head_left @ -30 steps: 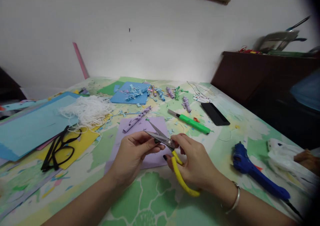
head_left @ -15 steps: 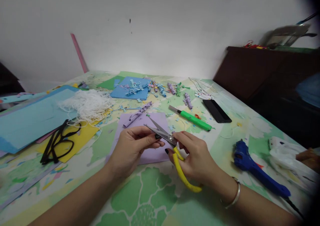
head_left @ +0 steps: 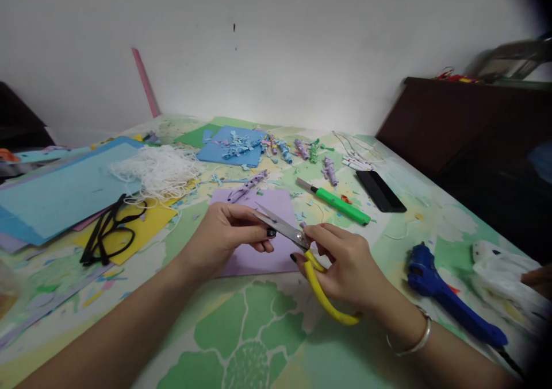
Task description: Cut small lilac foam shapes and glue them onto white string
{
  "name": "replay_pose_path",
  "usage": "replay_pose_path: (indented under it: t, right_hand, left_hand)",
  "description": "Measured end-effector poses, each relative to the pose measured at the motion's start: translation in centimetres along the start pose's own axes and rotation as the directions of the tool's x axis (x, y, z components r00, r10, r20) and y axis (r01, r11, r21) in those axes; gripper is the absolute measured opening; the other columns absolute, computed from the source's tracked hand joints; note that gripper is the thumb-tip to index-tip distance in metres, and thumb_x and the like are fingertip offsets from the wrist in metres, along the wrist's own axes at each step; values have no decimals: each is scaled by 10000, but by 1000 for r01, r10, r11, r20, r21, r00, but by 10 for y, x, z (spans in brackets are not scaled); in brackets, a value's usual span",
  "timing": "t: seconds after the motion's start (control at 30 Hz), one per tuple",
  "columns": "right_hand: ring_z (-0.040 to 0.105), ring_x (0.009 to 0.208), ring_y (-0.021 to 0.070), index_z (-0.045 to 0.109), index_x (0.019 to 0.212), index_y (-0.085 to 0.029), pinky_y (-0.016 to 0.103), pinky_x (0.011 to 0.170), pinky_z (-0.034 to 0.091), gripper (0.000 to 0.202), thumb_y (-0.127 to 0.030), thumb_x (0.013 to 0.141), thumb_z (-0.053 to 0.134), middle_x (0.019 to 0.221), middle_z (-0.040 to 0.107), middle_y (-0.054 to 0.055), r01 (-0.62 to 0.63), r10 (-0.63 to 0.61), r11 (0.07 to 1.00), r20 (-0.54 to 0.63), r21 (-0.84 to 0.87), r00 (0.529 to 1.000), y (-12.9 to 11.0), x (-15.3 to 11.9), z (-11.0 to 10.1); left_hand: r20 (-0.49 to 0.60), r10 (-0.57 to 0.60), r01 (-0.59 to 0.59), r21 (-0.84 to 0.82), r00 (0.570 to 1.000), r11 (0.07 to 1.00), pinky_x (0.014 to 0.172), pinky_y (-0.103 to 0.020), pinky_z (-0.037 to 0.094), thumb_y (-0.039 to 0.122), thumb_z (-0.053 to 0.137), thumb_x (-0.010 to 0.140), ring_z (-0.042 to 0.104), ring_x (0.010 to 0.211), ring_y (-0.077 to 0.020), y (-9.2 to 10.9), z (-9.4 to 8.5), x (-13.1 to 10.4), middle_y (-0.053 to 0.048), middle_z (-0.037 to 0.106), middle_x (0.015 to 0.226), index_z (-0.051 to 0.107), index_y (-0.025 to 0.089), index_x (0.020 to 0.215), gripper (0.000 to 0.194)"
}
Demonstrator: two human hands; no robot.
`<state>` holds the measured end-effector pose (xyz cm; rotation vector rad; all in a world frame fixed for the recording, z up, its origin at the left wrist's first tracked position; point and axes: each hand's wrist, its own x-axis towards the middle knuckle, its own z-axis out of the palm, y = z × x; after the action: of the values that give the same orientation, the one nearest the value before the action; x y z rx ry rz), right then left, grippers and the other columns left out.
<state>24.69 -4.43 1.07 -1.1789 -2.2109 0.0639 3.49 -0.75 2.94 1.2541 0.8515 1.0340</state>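
Observation:
My right hand grips yellow-handled scissors, whose blades point up and to the left, nearly together. At the blade tips my left hand is pinched closed; what lies between its fingers is too small to make out. Both hands are above a purple sheet. A rolled purple piece with dark spots rests at the sheet's back edge. To the right lies a green cutter with its blade out.
Left are blue sheets, white string and black glasses. Small rolled pieces lie at the back. A black phone and a blue glue gun are on the right.
The scissor blades have come closer together. My view has shifted a little, so the table's contents appear slightly displaced. Both hands remain above the purple sheet.

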Motion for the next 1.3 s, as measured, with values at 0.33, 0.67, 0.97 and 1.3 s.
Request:
replay_pose_path:
  t: [0.33,0.67,0.97,1.3]
  right_hand:
    - [468,537,121,602,885,-174,238,517,342,146,-297,809,622,676,577,18,45,-44,999,37,-26,998,3,2,-7]
    - [424,491,111,555,786,-195,233,482,276,202,-350,763,681,566,484,-33,-140,140,990,-6,26,990,5,3,-6]
    - [443,563,121,525,833,-203,233,525,286,278,-400,742,699,646,510,-31,-229,229,971,11,63,973,5,3,-2]
    - [506,704,170,573,970,-183,271,615,374,357,-397,725,719,846,587,40,-208,203,976,70,64,977,-5,0,3]
  left_hand:
    - [-1,-22,22,36,1000,999,487,-178,481,56,700,610,618,467,-123,-2,-6,4,-28,692,502,757,171,594,129]
    - [-81,-20,24,40,997,999,469,-162,455,182,800,619,569,476,-86,-5,-15,9,-16,674,549,781,161,694,80]
    - [23,-54,57,-204,998,977,638,-219,586,249,782,701,737,702,-197,-7,-4,4,-76,768,772,767,146,816,155]
    - [-172,-18,-39,-323,985,945,630,-174,592,91,807,644,730,665,-146,-14,14,-2,-14,760,690,728,170,865,247]
